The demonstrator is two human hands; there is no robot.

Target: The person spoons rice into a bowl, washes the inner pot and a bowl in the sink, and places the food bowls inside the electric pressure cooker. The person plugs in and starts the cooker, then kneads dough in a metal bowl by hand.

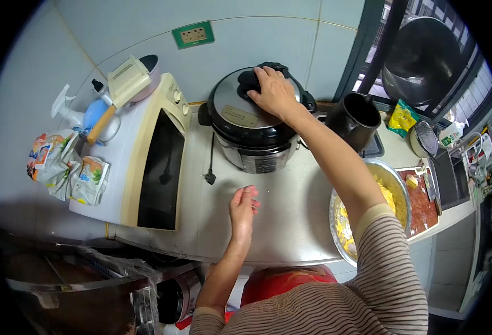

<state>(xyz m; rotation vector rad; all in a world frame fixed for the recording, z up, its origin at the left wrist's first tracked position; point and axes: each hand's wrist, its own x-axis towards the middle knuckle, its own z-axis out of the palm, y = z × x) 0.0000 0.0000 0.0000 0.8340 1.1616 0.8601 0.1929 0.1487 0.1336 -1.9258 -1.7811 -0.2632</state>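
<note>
My right hand (275, 94) is on top of the electric pressure cooker (263, 159), its fingers wrapped round the black lid handle (249, 81). The lid (223, 100) sits on the cooker, and part of it is hidden by my hand and wrist. Lower down, in front of the cooker, my left hand (242, 207) hovers over the counter with loosely bent fingers and nothing in them. A black power plug (210, 178) lies to its upper left, its cord running up beside the cooker.
To the left stands a microwave (162, 167) with bags and bottles on top. On the right are a dark pitcher (353, 121), a metal bowl (403, 209) of yellow pieces, and a cutting board (422, 209) with a knife (429, 187). A socket (193, 35) is on the wall.
</note>
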